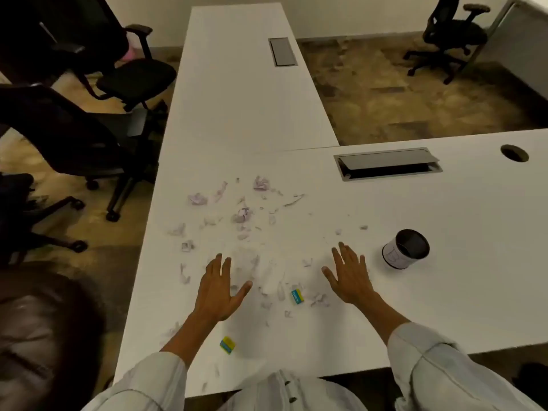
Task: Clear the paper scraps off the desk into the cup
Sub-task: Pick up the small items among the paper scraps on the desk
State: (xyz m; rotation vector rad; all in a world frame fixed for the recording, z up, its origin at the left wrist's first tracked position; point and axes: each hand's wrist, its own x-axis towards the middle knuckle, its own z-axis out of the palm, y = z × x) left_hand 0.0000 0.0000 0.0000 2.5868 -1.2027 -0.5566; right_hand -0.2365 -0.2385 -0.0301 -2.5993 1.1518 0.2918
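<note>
The printing on the two small blue-and-yellow items is too blurred to be read, as is the marking on the cup, whose inside is lost in shadow. The finest paper scraps are merged with the white desk. Both sleeves are cut off by the lower edge.

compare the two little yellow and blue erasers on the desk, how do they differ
The eraser between the hands lies among the paper scraps, while the eraser near the desk edge sits on a barer patch close to the left forearm. The first shows mostly its blue face with white print; the second shows mostly yellow, with a blue strip. Both are small yellow-and-blue blocks, and neither hand touches them.
</note>
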